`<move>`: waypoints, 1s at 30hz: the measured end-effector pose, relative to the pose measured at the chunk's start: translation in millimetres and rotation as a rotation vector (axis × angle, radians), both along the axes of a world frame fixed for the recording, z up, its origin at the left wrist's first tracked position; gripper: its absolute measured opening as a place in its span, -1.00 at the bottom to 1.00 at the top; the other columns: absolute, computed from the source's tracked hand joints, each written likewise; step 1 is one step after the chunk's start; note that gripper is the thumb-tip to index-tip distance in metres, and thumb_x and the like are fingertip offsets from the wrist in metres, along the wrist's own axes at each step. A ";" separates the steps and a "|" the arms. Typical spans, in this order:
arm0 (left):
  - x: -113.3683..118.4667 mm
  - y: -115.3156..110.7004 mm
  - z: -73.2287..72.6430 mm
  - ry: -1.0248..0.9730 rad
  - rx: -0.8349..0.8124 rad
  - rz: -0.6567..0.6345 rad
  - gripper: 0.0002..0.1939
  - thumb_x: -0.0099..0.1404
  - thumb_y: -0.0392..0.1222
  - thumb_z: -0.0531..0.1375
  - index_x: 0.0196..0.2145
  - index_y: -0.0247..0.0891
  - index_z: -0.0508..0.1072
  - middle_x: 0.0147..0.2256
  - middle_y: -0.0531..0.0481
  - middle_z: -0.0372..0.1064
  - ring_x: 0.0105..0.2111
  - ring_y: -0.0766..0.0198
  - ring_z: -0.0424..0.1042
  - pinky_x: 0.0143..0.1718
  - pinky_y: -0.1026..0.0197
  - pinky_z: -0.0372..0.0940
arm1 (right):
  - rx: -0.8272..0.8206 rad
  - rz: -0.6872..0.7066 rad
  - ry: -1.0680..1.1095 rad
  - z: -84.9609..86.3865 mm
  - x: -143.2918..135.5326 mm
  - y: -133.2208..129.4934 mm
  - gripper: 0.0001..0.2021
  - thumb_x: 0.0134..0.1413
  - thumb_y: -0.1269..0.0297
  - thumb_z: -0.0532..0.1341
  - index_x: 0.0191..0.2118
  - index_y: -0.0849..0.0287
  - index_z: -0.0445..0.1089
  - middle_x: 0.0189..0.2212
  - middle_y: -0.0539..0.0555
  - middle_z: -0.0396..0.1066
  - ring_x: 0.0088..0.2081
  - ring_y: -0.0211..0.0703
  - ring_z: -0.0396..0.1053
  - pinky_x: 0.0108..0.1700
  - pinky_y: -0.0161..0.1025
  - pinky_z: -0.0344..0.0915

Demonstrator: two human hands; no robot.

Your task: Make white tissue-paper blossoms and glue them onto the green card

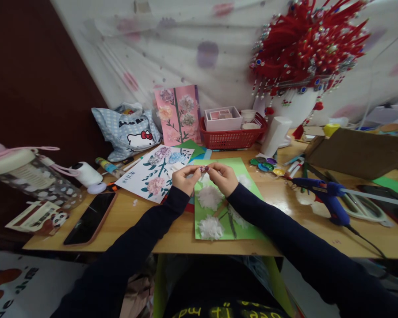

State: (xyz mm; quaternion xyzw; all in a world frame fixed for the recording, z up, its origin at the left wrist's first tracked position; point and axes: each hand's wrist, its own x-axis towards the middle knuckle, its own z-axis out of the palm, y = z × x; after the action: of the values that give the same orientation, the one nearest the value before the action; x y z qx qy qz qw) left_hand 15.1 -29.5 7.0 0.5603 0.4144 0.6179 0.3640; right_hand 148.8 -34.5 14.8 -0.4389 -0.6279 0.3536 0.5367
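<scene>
My left hand (186,178) and my right hand (223,177) meet fingertip to fingertip above the green sheet (204,165). Both are pinched closed. A small white piece shows at the left fingers, and what sits between the tips is too small to make out. On the sheet below are fluffy white paper flowers (210,228) and a painted dark stem (232,226); my right hand and forearm partly cover them. To the left, a white sheet with pink, purple and blue flowers (155,185) lies close to my left hand.
A phone (91,218) and a bottle (44,176) are at the left. A blue glue gun (325,194), scissors (368,210) and paint pots (267,167) lie right. Behind stand a red basket (230,139), a pink flower picture (170,126), a patterned bag (128,132) and a red headdress (305,53).
</scene>
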 end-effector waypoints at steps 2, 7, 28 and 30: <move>-0.2 0.6 -0.9 -0.007 0.000 -0.005 -0.79 0.02 -0.18 0.25 -0.40 -0.36 0.57 -0.39 -0.13 0.53 -0.37 0.20 0.49 -0.24 0.19 0.38 | -0.002 0.009 0.004 -1.1 0.1 0.5 -0.75 -0.05 0.13 0.12 -0.49 0.23 0.37 -0.70 -0.08 0.16 -0.62 -0.35 0.05 -0.56 -0.37 0.01; -1.4 2.9 -3.9 -0.007 0.007 -0.001 -0.79 0.03 -0.17 0.24 -0.40 -0.36 0.56 -0.39 -0.11 0.53 -0.38 0.23 0.49 -0.24 0.20 0.38 | 0.001 0.025 0.011 -2.6 -0.2 2.0 -0.74 -0.06 0.12 0.12 -0.49 0.24 0.35 -0.71 -0.09 0.12 -0.62 -0.36 0.05 -0.55 -0.36 0.01; -4.0 3.9 -3.5 0.049 0.095 -0.038 -0.78 0.06 -0.12 0.25 -0.40 -0.35 0.54 -0.39 -0.11 0.51 -0.37 0.25 0.48 -0.23 0.20 0.38 | -0.026 0.023 0.027 -3.2 -0.7 1.8 -0.72 -0.04 0.10 0.11 -0.47 0.25 0.35 -0.71 -0.09 0.13 -0.63 -0.38 0.03 -0.56 -0.36 0.01; -4.9 3.9 -2.5 0.077 0.142 -0.039 -0.82 0.08 -0.16 0.24 -0.40 -0.34 0.54 -0.38 -0.10 0.50 -0.36 0.26 0.47 -0.25 0.23 0.37 | -0.029 0.019 0.027 -2.4 -0.9 1.3 -0.72 -0.05 0.10 0.11 -0.47 0.25 0.36 -0.71 -0.09 0.13 -0.63 -0.38 0.03 -0.56 -0.36 0.00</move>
State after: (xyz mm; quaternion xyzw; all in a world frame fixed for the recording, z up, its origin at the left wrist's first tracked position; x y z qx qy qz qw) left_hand 10.2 -25.6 4.5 0.6161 0.3724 0.6164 0.3191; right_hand 148.0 -33.2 12.3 -0.4358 -0.6197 0.3735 0.5354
